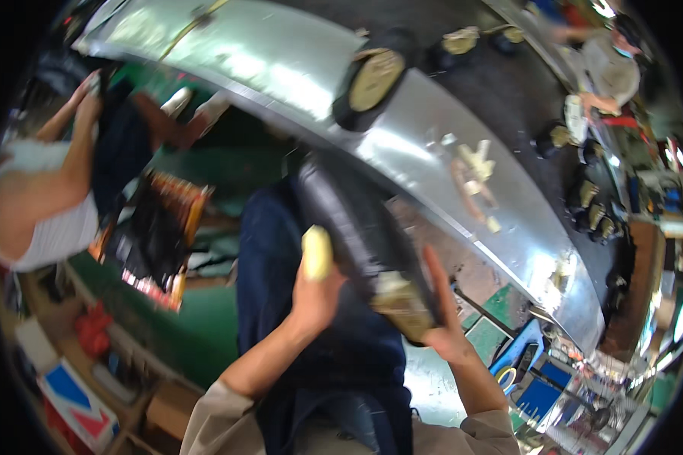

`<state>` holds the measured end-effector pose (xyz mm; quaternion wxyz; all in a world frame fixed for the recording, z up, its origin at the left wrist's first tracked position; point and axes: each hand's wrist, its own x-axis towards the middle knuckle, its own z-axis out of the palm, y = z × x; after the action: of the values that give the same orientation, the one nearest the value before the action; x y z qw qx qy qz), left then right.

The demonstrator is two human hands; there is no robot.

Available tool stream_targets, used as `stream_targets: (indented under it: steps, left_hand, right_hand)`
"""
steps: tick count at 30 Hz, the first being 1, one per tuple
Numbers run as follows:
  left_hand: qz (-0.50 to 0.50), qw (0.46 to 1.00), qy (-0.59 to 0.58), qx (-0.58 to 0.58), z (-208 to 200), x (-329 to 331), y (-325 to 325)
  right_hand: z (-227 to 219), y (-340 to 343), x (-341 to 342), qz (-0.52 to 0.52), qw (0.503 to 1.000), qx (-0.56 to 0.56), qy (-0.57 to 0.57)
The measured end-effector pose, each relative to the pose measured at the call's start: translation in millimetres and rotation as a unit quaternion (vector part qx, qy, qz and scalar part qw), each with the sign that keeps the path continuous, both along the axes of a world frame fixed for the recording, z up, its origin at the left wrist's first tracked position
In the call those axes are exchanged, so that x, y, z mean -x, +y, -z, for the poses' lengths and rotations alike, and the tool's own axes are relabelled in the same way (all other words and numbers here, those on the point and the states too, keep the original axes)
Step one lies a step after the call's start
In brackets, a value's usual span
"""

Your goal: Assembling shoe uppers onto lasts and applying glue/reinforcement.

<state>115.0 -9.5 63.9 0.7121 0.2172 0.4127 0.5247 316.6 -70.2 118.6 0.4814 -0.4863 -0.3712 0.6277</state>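
A long black shoe point(357, 216), blurred by motion, is held tilted over my lap, its far end pointing up and left. A tan and cream patch shows at its near end. My left hand point(316, 297) grips its left side; a yellow cover sits on the raised thumb, and the other fingers are hidden behind the shoe. Around the near end on the right, my right hand point(449, 334) is closed, fingers along the side. Another black shoe with a tan top point(372, 80) stands on the metal bench ahead.
The curved metal bench point(296, 91) borders a dark conveyor belt point(501, 98) carrying several shoes. Tan scraps point(474, 171) lie on the bench. Co-workers sit at left point(42, 189) and far right point(611, 76). A blue tray point(546, 387) with small items is at lower right, cardboard boxes point(173, 409) lower left.
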Motion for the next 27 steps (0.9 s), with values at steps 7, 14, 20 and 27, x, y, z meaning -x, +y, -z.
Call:
stream_targets:
  steps: [7,14,20,27]
  left_hand:
    - [-0.075,0.984,0.156,0.045,51.8,61.7,-48.8]
    - [-0.021,0.921,0.388,-0.035,45.3,83.3,-89.2]
    - [0.069,0.887,0.453,-0.065,54.1,47.0,-66.5]
    - [0.126,0.952,0.275,-0.047,91.0,46.3,-57.3]
  right_hand:
    - [-4.5,-24.8,81.4,-0.239,0.804,-0.343,-0.423]
    - [2.4,-49.8,118.7,-0.289,0.613,-0.445,-0.585]
    - [13.2,-29.0,78.3,-0.398,0.567,-0.433,-0.577]
    - [28.5,-2.5,62.6,-0.388,0.862,-0.251,-0.209]
